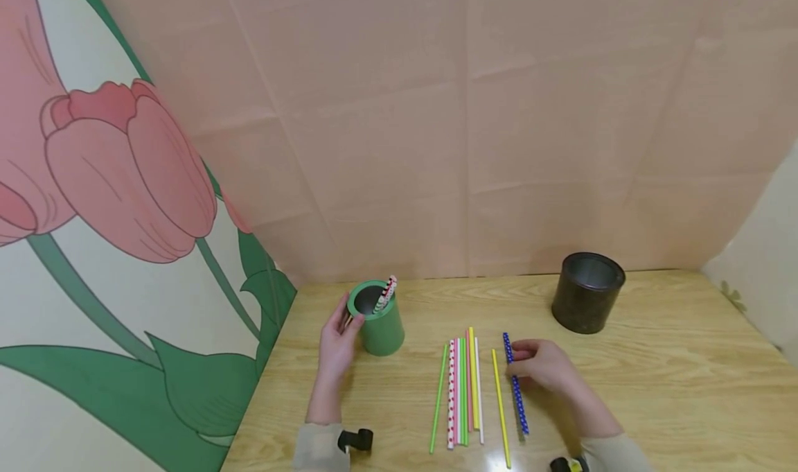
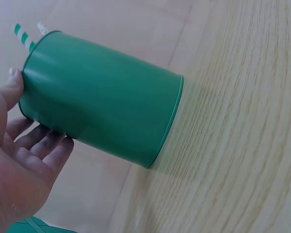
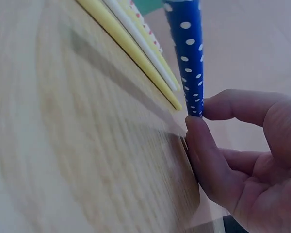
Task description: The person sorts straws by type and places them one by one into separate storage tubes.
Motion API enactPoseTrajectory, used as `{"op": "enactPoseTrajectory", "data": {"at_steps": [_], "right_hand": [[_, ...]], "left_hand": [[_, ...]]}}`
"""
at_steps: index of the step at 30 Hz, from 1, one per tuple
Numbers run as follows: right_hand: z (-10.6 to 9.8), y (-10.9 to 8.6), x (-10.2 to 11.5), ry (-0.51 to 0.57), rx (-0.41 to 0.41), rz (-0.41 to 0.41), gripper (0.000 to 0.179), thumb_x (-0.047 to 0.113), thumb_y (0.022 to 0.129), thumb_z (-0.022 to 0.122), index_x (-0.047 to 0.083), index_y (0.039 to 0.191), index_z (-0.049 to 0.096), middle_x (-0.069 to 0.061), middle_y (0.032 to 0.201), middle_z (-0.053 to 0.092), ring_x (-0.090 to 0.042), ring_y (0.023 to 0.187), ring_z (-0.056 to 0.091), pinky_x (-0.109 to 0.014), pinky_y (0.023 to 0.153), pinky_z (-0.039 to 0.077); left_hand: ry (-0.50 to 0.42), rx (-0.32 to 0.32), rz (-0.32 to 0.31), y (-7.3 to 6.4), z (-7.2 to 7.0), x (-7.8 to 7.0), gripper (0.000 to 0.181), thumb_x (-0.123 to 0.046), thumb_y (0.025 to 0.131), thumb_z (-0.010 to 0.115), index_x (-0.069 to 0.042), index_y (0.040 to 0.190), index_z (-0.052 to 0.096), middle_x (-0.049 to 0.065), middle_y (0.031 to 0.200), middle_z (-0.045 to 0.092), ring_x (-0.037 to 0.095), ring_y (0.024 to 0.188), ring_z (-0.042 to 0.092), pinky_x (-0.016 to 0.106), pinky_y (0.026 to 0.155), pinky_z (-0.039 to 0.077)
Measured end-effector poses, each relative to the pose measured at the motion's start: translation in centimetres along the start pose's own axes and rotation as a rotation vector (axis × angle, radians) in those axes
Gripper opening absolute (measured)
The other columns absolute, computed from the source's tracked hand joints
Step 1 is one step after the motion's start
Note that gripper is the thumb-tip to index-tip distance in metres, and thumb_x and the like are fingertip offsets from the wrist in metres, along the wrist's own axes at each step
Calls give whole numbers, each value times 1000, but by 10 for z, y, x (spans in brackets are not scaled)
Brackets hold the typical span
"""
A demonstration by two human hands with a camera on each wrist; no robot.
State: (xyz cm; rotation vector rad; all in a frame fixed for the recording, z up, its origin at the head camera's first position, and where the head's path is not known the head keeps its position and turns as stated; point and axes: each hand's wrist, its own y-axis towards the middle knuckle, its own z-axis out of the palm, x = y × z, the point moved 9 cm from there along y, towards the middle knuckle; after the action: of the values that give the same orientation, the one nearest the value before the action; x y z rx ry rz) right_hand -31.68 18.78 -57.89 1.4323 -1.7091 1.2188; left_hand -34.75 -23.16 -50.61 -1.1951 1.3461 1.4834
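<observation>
This was a decorated indoor corner; whether it belonged to a home, a classroom or a studio, the views could not settle. A light wood-grain tabletop (image 1: pixel 679 368) ran up to a creased pinkish-beige sheet (image 1: pixel 467 125) that covered the back. On the left, a pale wall (image 1: pixel 81 49) carried a big tulip mural (image 1: pixel 118 174) in pink and green, and on the right a whitish wall (image 1: pixel 763 250) bore a small green leaf motif (image 1: pixel 733 294)

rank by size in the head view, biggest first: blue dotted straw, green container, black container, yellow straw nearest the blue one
1. Black container
2. Green container
3. Blue dotted straw and nearest yellow straw, too alike to rank: yellow looks longer, blue thicker
</observation>
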Motion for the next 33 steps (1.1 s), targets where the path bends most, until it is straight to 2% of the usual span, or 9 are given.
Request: {"op": "enactPoseTrajectory", "data": {"at_steps": [9, 14, 20, 25, 33], "right_hand": [[-8, 5, -7, 34, 15, 2, 66, 11, 84, 88, -12, 139, 60, -17, 113, 75, -20, 91, 72, -37, 76, 65], [-10, 4, -10, 126, 44, 6, 66, 7, 88, 82, -16, 143, 53, -16, 112, 72, -20, 88, 71, -37, 76, 66], [-16, 4, -14, 215, 76, -6, 64, 9, 98, 72, -18, 149, 45, -14, 114, 71, -18, 89, 71, -36, 79, 67], [-22, 3, -11, 264, 76, -28, 62, 10, 101, 69, -19, 150, 43, -7, 106, 73, -15, 87, 70, -35, 78, 67], [-28, -1, -1, 292, 91, -42, 63, 11, 106, 65, -17, 154, 37, -9, 108, 73, -16, 84, 73, -36, 78, 67]], "left_hand": [[16, -1, 5, -1, 0, -2, 64, -9, 106, 69, -3, 163, 42, 17, 168, 39, 35, 156, 36, 41, 123, 38], [10, 0, 1, 0, 0, 0, 64, -11, 105, 70, -4, 163, 43, 15, 168, 41, 34, 155, 36, 41, 122, 38], [18, 1, -9, 1, 0, 0, 64, -10, 106, 69, -3, 163, 41, 16, 168, 39, 36, 155, 36, 41, 122, 39], [13, 5, -9, 3, 0, 1, 64, -10, 106, 68, -4, 164, 41, 15, 169, 39, 33, 156, 36, 38, 121, 39], [10, 8, -9, 1, 0, 0, 66, -10, 106, 69, -2, 164, 39, 15, 169, 39, 34, 156, 35, 38, 121, 40]]}}
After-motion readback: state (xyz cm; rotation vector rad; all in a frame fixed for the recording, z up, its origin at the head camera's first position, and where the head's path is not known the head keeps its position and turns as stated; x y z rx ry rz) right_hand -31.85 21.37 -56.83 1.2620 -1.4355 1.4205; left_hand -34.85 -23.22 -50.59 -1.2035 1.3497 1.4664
